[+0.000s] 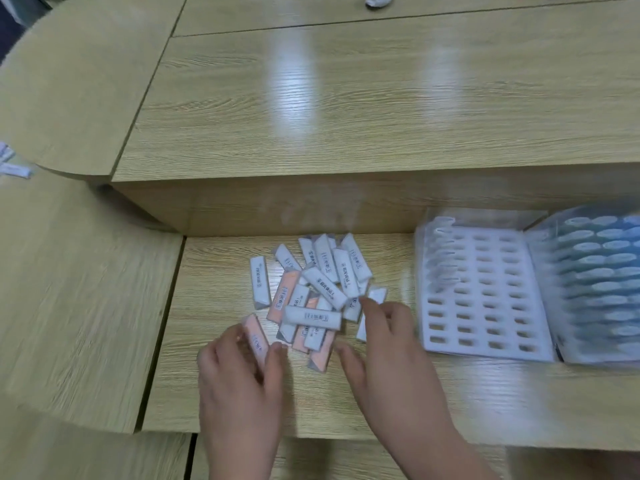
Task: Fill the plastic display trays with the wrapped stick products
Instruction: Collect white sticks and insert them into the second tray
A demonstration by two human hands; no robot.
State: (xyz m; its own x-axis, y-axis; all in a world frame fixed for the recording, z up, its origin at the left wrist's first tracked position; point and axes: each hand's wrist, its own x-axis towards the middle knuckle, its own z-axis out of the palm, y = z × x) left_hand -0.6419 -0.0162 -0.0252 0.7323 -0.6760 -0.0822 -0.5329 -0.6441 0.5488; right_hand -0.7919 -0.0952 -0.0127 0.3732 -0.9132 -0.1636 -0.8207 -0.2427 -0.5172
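Observation:
A heap of wrapped sticks point(320, 289), white and orange with barcode labels, lies on the lower desk surface. My left hand point(239, 372) is shut on one orange stick point(255, 336) at the heap's near-left edge. My right hand point(388, 344) hovers over the heap's right side, fingers spread, its fingertips touching white sticks there. To the right stands a clear plastic display tray point(485, 296) with a white insert of empty oval slots. Beside it a second tray point(602, 282) shows rows of bluish stick ends.
A raised wooden desk tier point(346, 98) runs behind the work surface, its front wall just beyond the heap. A few loose white sticks point(12, 166) lie at the far left edge. A curved desk section point(69, 289) flanks the left.

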